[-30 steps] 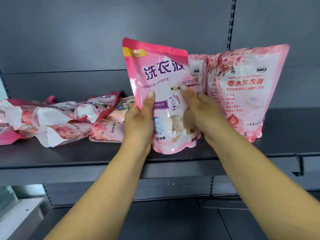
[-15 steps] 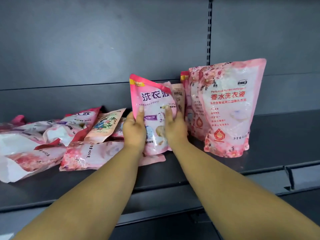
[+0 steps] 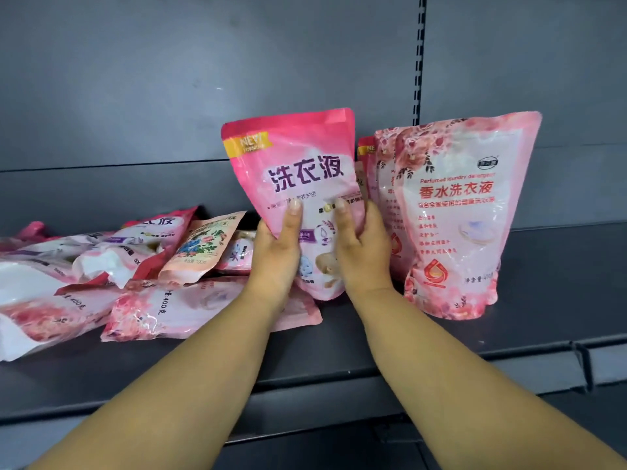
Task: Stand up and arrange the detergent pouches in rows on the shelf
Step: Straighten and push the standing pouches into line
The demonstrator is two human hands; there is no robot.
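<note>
Standing a pink pouch [image 3: 295, 184] up is the step being worked on right now, from the look of it. It's being held upright by both hands, the left hand [image 3: 276, 256] wrapped round its left edge and the right hand [image 3: 364, 249] round its right edge, thumbs being pressed flat on the front. Its bottom is being kept low over the shelf [image 3: 339, 347], though whether it's actually touching can't be told. It's being kept just left of the standing pouches [image 3: 454, 215], near the smaller ones tucked behind them.

A messy heap [image 3: 112, 266] of pouches is lying flat off to the left, so plenty is being left to do still.

Next move, probably: the pouch is being lined up to sit beside the standing ones, and that's calling for the base being squashed flat so it stands by itself. Floppy bags like this are being tipped over easily, so a slow release is being called for.
</note>
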